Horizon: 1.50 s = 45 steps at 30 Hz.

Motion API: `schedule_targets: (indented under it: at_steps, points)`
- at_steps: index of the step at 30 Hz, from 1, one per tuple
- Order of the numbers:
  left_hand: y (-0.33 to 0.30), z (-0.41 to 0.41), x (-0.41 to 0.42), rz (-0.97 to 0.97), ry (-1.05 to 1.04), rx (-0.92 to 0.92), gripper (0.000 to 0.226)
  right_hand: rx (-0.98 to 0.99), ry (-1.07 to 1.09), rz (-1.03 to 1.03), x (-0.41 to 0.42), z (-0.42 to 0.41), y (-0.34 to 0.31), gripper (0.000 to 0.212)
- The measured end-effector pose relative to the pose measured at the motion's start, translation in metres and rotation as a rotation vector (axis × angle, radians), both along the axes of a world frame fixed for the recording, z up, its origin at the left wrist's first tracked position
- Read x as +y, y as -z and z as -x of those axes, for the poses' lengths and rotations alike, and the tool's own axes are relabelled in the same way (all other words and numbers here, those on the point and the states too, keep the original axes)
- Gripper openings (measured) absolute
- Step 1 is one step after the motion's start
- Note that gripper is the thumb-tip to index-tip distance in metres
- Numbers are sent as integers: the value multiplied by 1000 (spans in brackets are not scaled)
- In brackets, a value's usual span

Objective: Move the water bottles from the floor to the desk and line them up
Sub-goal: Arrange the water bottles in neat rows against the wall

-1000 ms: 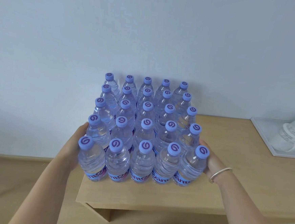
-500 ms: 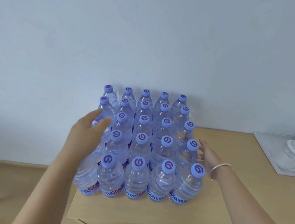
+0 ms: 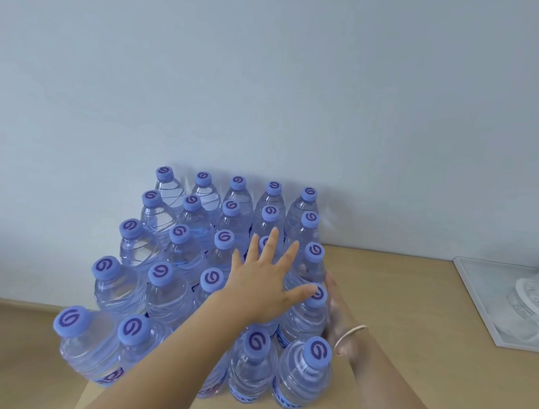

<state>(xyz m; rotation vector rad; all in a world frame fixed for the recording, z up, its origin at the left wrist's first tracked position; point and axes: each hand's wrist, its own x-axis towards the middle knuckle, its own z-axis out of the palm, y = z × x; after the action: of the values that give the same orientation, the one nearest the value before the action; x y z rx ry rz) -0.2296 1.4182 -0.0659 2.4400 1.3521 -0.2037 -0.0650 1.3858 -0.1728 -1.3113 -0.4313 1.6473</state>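
Note:
Several clear water bottles (image 3: 171, 293) with purple-blue caps stand in a tight block of rows on the wooden desk (image 3: 397, 327), against the wall. My left hand (image 3: 265, 284) reaches across above the caps, fingers spread and straight, hovering over the middle-right bottles. My right hand (image 3: 338, 316) lies flat against the right side of the block, beside the second row from the front; a thin bracelet sits on that wrist. The left hand and forearm hide some bottles in the middle.
A white tray (image 3: 479, 301) holding a pale translucent object stands at the desk's right edge. The desk's left front corner lies under the block's left bottles. A wooden floor shows at the lower left.
My left hand left the block's left side and swept rightward over the caps. The right hand stays by the right side. The camera has moved closer to the bottles.

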Motion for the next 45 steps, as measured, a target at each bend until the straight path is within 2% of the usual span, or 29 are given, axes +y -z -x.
schedule_targets:
  at_steps: [7, 11, 14, 15, 19, 21, 24, 27, 30, 33, 39, 41, 43, 45]
  points:
    - [4, -2, 0, -8, -16, 0, 79, 1, -19, -43, 1, 0, 10, 49]
    - [-4, -9, 5, -14, -23, 52, 80, -268, -209, 88, 7, -23, 15, 74]
    - [-10, -24, 20, -18, -30, 34, 81, -317, -143, 161, 26, -36, 12, 106]
    - [-10, -29, 26, -17, -33, 41, 81, -297, -114, 140, 34, -37, 12, 104]
    - [-7, -44, 38, -51, -64, 63, 81, -121, -101, -18, 52, -21, -7, 50]
    - [-5, -48, 38, -64, -65, 78, 82, -2, -73, -57, 53, -12, -13, 37]
    - [-4, -51, 38, -70, -59, 108, 85, 56, -68, -79, 54, -11, -11, 41]
    - [-8, -50, 41, -29, -75, 82, 82, -119, -95, 29, 59, -29, 0, 64]
    - [-13, -49, 57, -36, -155, 29, 80, -166, -60, 105, 77, -49, 3, 81]
    - [-13, -54, 78, -63, -163, 34, 78, -158, 37, 102, 99, -52, 3, 74]
    - [-10, -70, 98, -39, -156, 86, 80, -104, -9, -11, 107, -34, 4, 41]
    - [-8, -69, 101, -42, -164, 88, 83, -118, -24, -8, 106, -34, 3, 46]
    - [-7, -68, 102, -42, -169, 85, 83, -152, -65, 3, 105, -37, 5, 62]
    - [-9, -69, 99, -33, -172, 77, 83, -227, -180, 27, 103, -40, -4, 62]
